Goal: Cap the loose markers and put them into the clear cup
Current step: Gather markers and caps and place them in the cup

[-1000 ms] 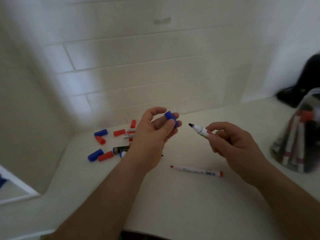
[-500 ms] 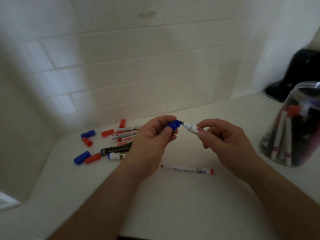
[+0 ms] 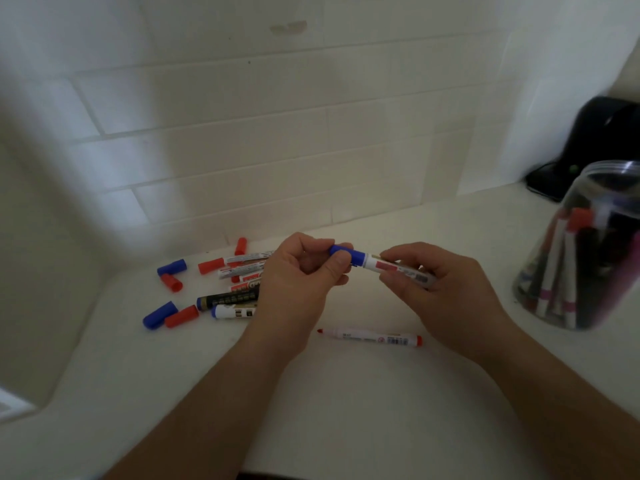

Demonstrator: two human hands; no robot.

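Observation:
My left hand (image 3: 298,282) pinches a blue cap (image 3: 346,255) that sits over the tip of a white marker (image 3: 388,266). My right hand (image 3: 440,292) grips that marker's barrel. Both hands hover above the white counter (image 3: 346,393). An uncapped red marker (image 3: 370,336) lies on the counter below my hands. A pile of loose markers (image 3: 235,299) lies to the left, partly hidden by my left hand, with red and blue caps (image 3: 169,315) scattered around it. The clear cup (image 3: 588,251) stands at the right and holds several markers.
A white tiled wall (image 3: 277,150) backs the counter. A black object (image 3: 595,147) sits in the far right corner behind the cup. The counter's left part meets a side wall (image 3: 41,254).
My hands came together: the blue cap, held apart from the marker's tip a second ago, now covers it. The view shifted slightly, bringing the cup further into frame.

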